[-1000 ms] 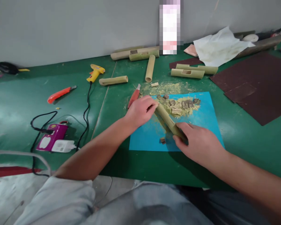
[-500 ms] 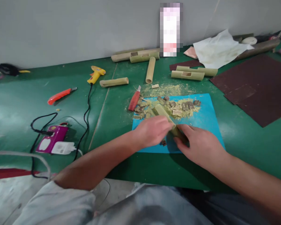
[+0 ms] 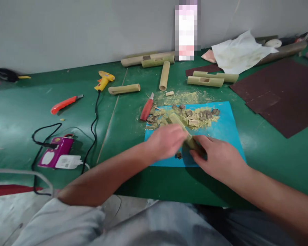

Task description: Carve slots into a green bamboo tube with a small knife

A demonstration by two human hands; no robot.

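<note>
A pale green bamboo tube point(image 3: 176, 120) lies at a slant over the blue sheet point(image 3: 228, 136). My right hand point(image 3: 220, 155) is closed around its near end, thumb and fingers on either side. Over the middle of the tube, my left hand point(image 3: 168, 140) is curled in a pinch, slightly blurred. Whatever sits between its fingers is hidden. Chips and yellowish shavings point(image 3: 202, 116) are heaped just beyond the tube, and a small dark chip point(image 3: 179, 155) lies under my left hand. Left of the heap rests a red-handled knife point(image 3: 146, 108).
Several bamboo tubes point(image 3: 124, 89) lie toward the back of the green table point(image 3: 136, 184). At left are a yellow glue gun point(image 3: 105, 80), an orange utility knife point(image 3: 66, 103) and a purple power strip point(image 3: 55, 152) with cords. Brown sheets point(image 3: 284, 99) and a white cloth point(image 3: 242, 53) occupy the right.
My left hand has shifted slightly left and down along the tube. The right hand and the tube stay nearly in place.
</note>
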